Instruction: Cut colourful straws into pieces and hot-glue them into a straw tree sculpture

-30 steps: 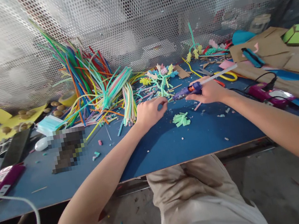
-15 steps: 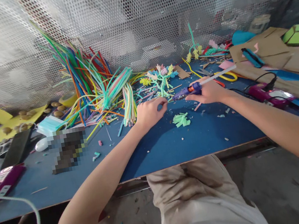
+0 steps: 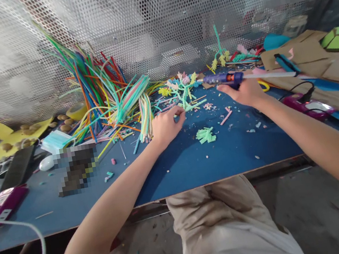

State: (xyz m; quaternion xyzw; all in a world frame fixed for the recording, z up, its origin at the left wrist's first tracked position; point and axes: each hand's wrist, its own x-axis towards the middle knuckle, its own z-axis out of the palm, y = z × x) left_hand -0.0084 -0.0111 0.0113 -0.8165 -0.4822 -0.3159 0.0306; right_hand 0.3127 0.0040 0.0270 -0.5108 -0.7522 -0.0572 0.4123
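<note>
My right hand (image 3: 249, 93) is wrapped round a purple hot glue gun (image 3: 222, 80), raised above the table. A long whitish glue stick (image 3: 268, 75) juts from its back, and its nozzle points left. My left hand (image 3: 169, 125) rests near the table with thumb and fingertips pinched on the end of a light green pipe cleaner (image 3: 196, 105). Just beyond it stands a branching pipe-cleaner piece (image 3: 182, 89) with yellow, pink and blue tufts. A small heap of cut green pipe-cleaner bits (image 3: 205, 135) lies in front of my hands.
A big bundle of coloured pipe cleaners (image 3: 104, 90) stands left of centre against the perforated metal screen (image 3: 170, 17). Cardboard sheets (image 3: 294, 52) and a purple power strip (image 3: 305, 107) lie right. A face mask (image 3: 56, 141) and a dark phone-like slab (image 3: 17, 168) are left.
My right hand has lifted the glue gun up and to the right, away from my left hand. The left hand has shifted slightly left, and more of the green pipe cleaner shows.
</note>
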